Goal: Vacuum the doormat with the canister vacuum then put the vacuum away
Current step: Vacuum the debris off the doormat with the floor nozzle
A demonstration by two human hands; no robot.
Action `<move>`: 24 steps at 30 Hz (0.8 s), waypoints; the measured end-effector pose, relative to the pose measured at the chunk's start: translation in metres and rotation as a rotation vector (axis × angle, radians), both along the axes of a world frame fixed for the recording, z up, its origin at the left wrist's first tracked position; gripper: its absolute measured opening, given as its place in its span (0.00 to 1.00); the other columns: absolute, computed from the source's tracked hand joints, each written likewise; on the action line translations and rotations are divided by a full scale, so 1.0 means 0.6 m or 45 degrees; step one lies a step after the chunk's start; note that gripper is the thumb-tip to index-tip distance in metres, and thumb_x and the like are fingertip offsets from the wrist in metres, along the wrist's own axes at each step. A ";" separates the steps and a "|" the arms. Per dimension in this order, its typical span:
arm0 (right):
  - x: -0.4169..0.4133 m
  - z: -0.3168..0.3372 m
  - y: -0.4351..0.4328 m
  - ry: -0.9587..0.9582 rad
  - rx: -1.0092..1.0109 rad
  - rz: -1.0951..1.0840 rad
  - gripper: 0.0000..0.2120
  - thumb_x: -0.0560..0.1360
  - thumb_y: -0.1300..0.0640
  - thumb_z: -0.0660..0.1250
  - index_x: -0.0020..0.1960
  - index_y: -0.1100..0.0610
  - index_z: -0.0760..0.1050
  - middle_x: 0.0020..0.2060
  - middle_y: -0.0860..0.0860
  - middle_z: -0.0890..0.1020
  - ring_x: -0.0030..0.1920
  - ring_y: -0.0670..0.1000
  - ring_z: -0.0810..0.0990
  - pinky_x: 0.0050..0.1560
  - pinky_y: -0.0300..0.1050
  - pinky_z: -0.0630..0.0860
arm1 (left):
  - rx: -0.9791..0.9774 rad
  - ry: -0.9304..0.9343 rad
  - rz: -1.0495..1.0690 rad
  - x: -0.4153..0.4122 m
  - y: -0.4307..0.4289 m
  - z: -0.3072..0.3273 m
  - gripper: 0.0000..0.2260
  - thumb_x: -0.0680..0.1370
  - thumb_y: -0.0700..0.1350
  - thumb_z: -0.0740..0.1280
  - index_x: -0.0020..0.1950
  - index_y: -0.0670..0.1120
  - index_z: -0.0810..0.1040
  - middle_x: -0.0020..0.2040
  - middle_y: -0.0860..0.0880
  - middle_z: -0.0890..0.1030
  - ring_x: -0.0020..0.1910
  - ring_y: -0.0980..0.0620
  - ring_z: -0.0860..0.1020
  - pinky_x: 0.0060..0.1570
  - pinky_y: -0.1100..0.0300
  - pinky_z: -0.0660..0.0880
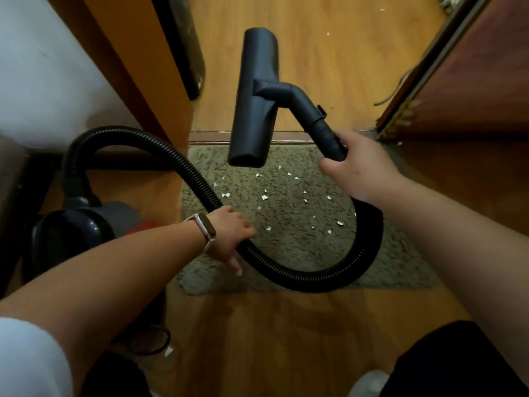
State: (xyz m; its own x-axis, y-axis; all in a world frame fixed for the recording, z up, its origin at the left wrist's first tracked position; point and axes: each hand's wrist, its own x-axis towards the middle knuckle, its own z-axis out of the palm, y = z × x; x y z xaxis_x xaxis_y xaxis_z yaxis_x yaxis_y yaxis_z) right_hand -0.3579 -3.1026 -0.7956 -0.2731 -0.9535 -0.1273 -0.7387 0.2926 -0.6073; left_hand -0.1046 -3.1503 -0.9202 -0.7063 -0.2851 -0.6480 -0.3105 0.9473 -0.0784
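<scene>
- Doormat [300, 242]: lower centre of the frame, flat on the wood floor against the threshold; shaggy and soft, likely to ruck under a hard pull.
- Canister vacuum [71, 224]: lower left, beside the mat; judged heavy (best dragged by the hose).
- Hose [369, 239]: ribbed, flexible, looped across the mat.
- Floor nozzle [256, 96]: rigid, raised above the mat's far edge.
- Hands: right hand [363, 167] clasps the hose-end tube; left hand [232, 230] curls round the hose mid-run.
- Paper scraps [264, 197]: light, scattered mid-mat.
- Clearance: narrow, with door frame [137, 67] upper left and door [472, 67] upper right.
</scene>
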 end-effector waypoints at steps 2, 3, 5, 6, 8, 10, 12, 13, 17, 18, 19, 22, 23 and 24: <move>-0.010 -0.004 0.000 -0.042 0.058 0.009 0.13 0.73 0.52 0.68 0.56 0.43 0.74 0.39 0.46 0.79 0.38 0.50 0.79 0.38 0.46 0.74 | -0.014 -0.012 -0.079 -0.002 0.014 0.000 0.29 0.71 0.72 0.64 0.62 0.52 0.73 0.59 0.51 0.78 0.58 0.47 0.76 0.60 0.49 0.71; -0.013 -0.006 0.001 -0.033 0.095 0.023 0.13 0.73 0.51 0.67 0.57 0.43 0.74 0.40 0.46 0.79 0.38 0.50 0.78 0.36 0.45 0.73 | -0.011 0.045 -0.071 -0.001 0.020 0.005 0.24 0.73 0.68 0.64 0.58 0.51 0.74 0.56 0.51 0.79 0.55 0.47 0.77 0.59 0.50 0.72; -0.021 -0.009 0.004 0.024 0.163 0.061 0.11 0.73 0.52 0.67 0.55 0.45 0.73 0.39 0.46 0.79 0.37 0.48 0.77 0.34 0.43 0.69 | 0.001 0.187 -0.017 0.007 0.027 0.017 0.19 0.73 0.64 0.64 0.54 0.50 0.75 0.50 0.51 0.81 0.50 0.47 0.79 0.55 0.51 0.74; -0.024 -0.008 0.008 0.044 0.200 0.081 0.10 0.73 0.52 0.67 0.54 0.46 0.73 0.38 0.46 0.78 0.36 0.47 0.76 0.33 0.43 0.67 | 0.011 0.280 0.001 0.014 0.031 0.026 0.18 0.72 0.63 0.63 0.52 0.50 0.75 0.47 0.51 0.81 0.47 0.46 0.80 0.51 0.52 0.75; -0.032 -0.005 0.018 0.014 0.284 0.105 0.09 0.73 0.54 0.68 0.52 0.48 0.72 0.38 0.48 0.77 0.35 0.48 0.76 0.32 0.42 0.66 | 0.014 0.445 0.029 0.034 0.038 0.044 0.18 0.69 0.63 0.61 0.47 0.51 0.75 0.40 0.52 0.81 0.39 0.47 0.80 0.42 0.54 0.77; -0.040 -0.002 0.024 -0.094 0.369 0.106 0.09 0.73 0.55 0.68 0.51 0.50 0.73 0.38 0.51 0.78 0.35 0.51 0.77 0.32 0.43 0.69 | 0.003 0.506 0.103 0.057 0.039 0.058 0.17 0.67 0.63 0.61 0.45 0.53 0.76 0.37 0.54 0.80 0.35 0.48 0.80 0.37 0.55 0.78; -0.047 0.004 0.030 -0.354 0.452 0.049 0.11 0.73 0.57 0.68 0.55 0.52 0.73 0.40 0.54 0.79 0.34 0.54 0.79 0.34 0.51 0.79 | -0.031 0.523 0.189 0.077 0.041 0.069 0.15 0.65 0.63 0.62 0.41 0.54 0.76 0.34 0.54 0.79 0.33 0.49 0.80 0.34 0.55 0.78; -0.050 0.007 0.034 -0.527 0.491 0.003 0.13 0.74 0.59 0.67 0.57 0.53 0.72 0.41 0.56 0.79 0.34 0.56 0.80 0.37 0.56 0.81 | -0.062 0.516 0.220 0.085 0.044 0.072 0.15 0.64 0.63 0.62 0.40 0.54 0.76 0.33 0.54 0.79 0.32 0.49 0.80 0.34 0.56 0.78; -0.052 0.026 0.052 -0.859 0.608 -0.077 0.17 0.78 0.62 0.66 0.64 0.52 0.68 0.42 0.60 0.78 0.32 0.55 0.79 0.35 0.51 0.81 | -0.133 0.294 0.286 0.070 0.061 0.111 0.14 0.69 0.63 0.65 0.45 0.54 0.77 0.38 0.54 0.80 0.39 0.51 0.81 0.40 0.58 0.78; -0.051 0.031 0.057 -0.827 0.615 -0.063 0.17 0.78 0.61 0.67 0.64 0.51 0.68 0.41 0.60 0.78 0.32 0.55 0.79 0.35 0.50 0.80 | -0.142 0.244 0.312 0.057 0.061 0.127 0.14 0.70 0.63 0.65 0.47 0.54 0.77 0.40 0.54 0.81 0.42 0.52 0.81 0.42 0.59 0.77; -0.051 0.036 0.061 -0.771 0.609 -0.055 0.17 0.78 0.60 0.67 0.64 0.50 0.68 0.41 0.60 0.79 0.32 0.55 0.78 0.35 0.49 0.79 | -0.151 0.243 0.337 0.044 0.060 0.143 0.15 0.71 0.63 0.65 0.48 0.54 0.77 0.40 0.54 0.81 0.42 0.51 0.81 0.43 0.59 0.77; -0.052 0.043 0.066 -0.507 0.476 -0.090 0.17 0.77 0.59 0.67 0.61 0.45 0.68 0.42 0.58 0.81 0.32 0.55 0.79 0.33 0.48 0.79 | -0.172 0.259 0.323 0.018 0.046 0.177 0.15 0.69 0.62 0.66 0.48 0.53 0.77 0.39 0.53 0.80 0.43 0.50 0.81 0.43 0.58 0.78; -0.052 0.041 0.064 -0.388 0.410 -0.090 0.18 0.76 0.58 0.68 0.61 0.45 0.68 0.42 0.57 0.81 0.32 0.55 0.80 0.33 0.49 0.80 | -0.148 0.265 0.343 0.018 0.042 0.185 0.15 0.69 0.61 0.66 0.47 0.53 0.76 0.38 0.53 0.79 0.42 0.50 0.81 0.43 0.57 0.78; -0.052 0.037 0.059 -0.255 0.342 -0.072 0.18 0.75 0.58 0.68 0.62 0.45 0.69 0.42 0.54 0.81 0.32 0.55 0.81 0.34 0.50 0.81 | -0.116 0.277 0.363 0.021 0.039 0.189 0.14 0.69 0.61 0.66 0.46 0.53 0.76 0.36 0.53 0.78 0.41 0.50 0.80 0.42 0.57 0.78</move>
State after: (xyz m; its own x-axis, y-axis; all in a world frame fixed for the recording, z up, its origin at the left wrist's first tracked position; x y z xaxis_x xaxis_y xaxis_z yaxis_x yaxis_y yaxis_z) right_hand -0.3891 -3.0673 -0.7732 -0.2690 -0.8627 -0.4283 -0.5904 0.4990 -0.6344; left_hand -0.0918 -3.1267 -0.8065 -0.7086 -0.5400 -0.4543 -0.5799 0.8124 -0.0613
